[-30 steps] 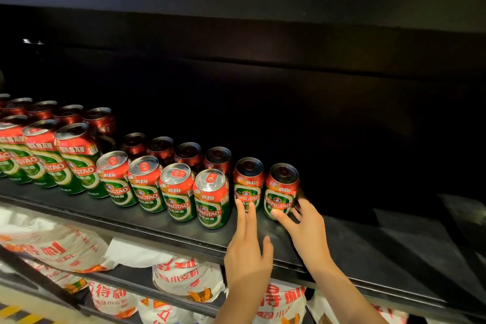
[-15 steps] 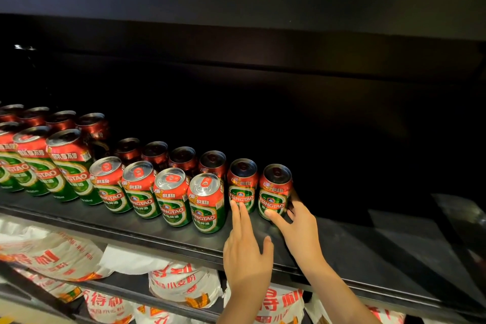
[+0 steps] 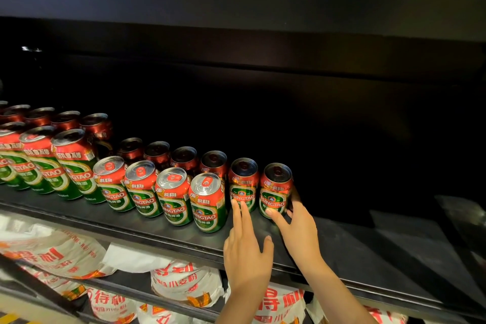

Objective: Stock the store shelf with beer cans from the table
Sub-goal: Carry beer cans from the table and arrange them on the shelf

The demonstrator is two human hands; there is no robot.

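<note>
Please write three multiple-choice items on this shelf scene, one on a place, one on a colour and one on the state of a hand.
1. Where is the rightmost can standing?
A. on the black shelf
B. on the lower shelf among the bags
C. lifted clear in the air

2. What colours is that can?
A. blue and white
B. red and green
C. plain silver

3. How is the left hand?
A. curled round a can
B. fingers straight, tips at a can's base
C. a fist

Answers: 1 A, its base sits on the shelf. 2 B, red top band, green label. 3 B, the fingers point straight, while the right hand is the one with its grip round the rightmost can.
</note>
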